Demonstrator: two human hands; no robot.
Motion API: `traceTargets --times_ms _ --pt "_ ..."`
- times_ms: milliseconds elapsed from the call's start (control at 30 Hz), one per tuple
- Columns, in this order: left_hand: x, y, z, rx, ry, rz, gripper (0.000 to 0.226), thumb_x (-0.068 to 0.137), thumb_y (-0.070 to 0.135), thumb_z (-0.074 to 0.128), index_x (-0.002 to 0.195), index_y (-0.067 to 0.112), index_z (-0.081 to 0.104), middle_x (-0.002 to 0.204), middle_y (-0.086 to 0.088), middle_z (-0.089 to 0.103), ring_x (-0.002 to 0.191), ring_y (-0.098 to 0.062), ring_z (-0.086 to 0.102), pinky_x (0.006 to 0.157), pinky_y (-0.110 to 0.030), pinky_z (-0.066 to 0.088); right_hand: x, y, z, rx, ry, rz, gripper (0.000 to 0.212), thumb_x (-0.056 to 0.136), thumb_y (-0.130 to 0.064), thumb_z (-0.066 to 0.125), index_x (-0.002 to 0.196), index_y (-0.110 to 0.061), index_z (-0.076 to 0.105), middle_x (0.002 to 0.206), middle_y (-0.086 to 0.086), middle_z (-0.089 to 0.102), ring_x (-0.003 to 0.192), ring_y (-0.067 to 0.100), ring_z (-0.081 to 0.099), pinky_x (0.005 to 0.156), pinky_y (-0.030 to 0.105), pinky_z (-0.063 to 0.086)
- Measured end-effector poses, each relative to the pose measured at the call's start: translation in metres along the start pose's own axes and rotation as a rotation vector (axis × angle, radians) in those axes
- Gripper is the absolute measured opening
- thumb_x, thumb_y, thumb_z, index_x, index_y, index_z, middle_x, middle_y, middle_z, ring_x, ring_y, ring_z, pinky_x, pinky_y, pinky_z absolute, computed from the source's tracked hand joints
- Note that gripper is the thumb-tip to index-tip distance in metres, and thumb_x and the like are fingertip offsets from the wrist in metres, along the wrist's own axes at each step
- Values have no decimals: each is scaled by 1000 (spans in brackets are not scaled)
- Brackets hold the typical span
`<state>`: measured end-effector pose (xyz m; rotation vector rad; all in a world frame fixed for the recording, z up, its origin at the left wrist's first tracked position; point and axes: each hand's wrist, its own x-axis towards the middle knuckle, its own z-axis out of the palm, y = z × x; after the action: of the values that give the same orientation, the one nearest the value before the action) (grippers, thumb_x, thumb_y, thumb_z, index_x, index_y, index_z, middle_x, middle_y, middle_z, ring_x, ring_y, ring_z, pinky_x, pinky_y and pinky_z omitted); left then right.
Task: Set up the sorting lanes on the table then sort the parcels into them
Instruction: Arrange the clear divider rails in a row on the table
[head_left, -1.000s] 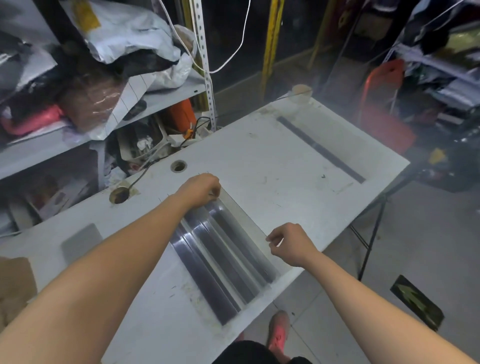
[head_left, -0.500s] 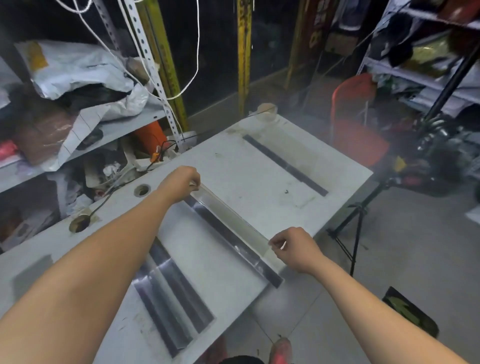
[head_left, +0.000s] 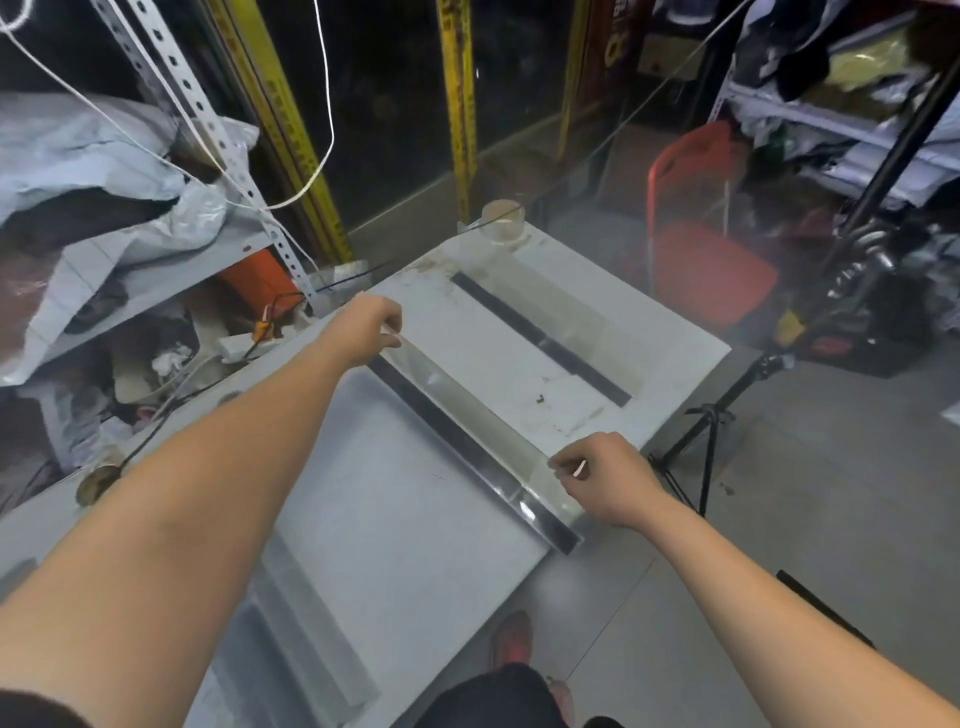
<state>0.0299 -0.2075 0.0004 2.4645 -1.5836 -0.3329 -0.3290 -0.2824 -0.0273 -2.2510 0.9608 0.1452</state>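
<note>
Head view: spare dividers (head_left: 306, 639) lie lower left on table (head_left: 415, 545). Right hand (head_left: 602, 480) pinches near end of clear divider (head_left: 467, 421) at frame centre; left hand (head_left: 369, 327) pinches far end. 1 placed divider (head_left: 540, 340) stands upper right. Risk: near end sits at table edge; uneven release could tip strip, skew lane.

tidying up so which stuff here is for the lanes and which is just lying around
Job: clear divider in left hand and right hand; laid divider; spare dividers; table.
Lying about: tape roll, red chair, tripod, shelf bags.
</note>
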Motion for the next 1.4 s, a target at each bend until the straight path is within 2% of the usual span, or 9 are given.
traceTargets --times_ms 267,467,567,667,1000,1133,1200,1300,1400 --pt "46 -20 5 -59 -14 -8 22 79 9 81 74 13 60 82 -4 61 82 -26 59 75 -40 50 33 -6 -5 -71 29 43 27 95 -17 57 113 -26 75 104 -14 72 80 6 63 74 23 48" --pt "78 -40 16 -90 0 -19 17 79 10 81 77 10 64 86 -5 63 83 -25 59 76 -39 51 66 -12 -4 -110 28 70 20 92 -11 56 96 -15 76 86 -3 74 80 20 68 72 33 56" --pt "88 -48 24 -89 30 4 14 80 10 80 86 4 68 92 -8 66 87 -26 59 77 -37 49 75 -9 3 -89 32 83 20 90 -12 58 94 -19 76 88 -4 75 79 20 68 69 32 56" --pt "94 -50 29 -85 68 34 16 80 10 79 90 3 69 94 -8 67 90 -26 59 76 -31 44 79 -6 4 -136 25 77 20 85 -12 54 93 -12 72 89 7 73 80 28 65 72 39 57" --pt "98 -45 40 -62 58 -16 17 85 13 75 98 9 66 105 -8 62 97 -26 56 82 -34 44 78 -3 3 -115 20 61 16 85 -12 56 91 -10 70 85 6 71 78 30 62 60 29 42" --pt "95 -44 41 -68 62 -23 17 85 13 75 99 9 66 106 -9 63 97 -26 57 83 -35 45 74 -7 -1 -111 13 76 17 89 -12 57 95 -11 73 90 4 73 81 28 64 71 36 55" --pt "94 -43 41 -70 64 -23 17 85 13 75 99 9 67 106 -9 63 97 -26 57 83 -35 45 73 -7 -3 -119 14 78 19 88 -11 56 97 -9 73 93 7 73 84 30 65 76 40 57" --pt "90 -40 41 -65 70 -34 18 85 13 75 101 7 67 107 -10 63 98 -27 57 84 -36 46 71 -7 -7 -106 18 83 23 91 -13 59 107 -16 75 98 -1 74 86 23 67 77 33 56" --pt "88 -36 41 -66 70 -41 20 85 11 75 103 6 68 108 -11 63 100 -28 57 85 -36 46 69 -5 -6 -123 23 87 20 91 -12 58 103 -11 74 95 4 74 87 29 67 80 40 58"
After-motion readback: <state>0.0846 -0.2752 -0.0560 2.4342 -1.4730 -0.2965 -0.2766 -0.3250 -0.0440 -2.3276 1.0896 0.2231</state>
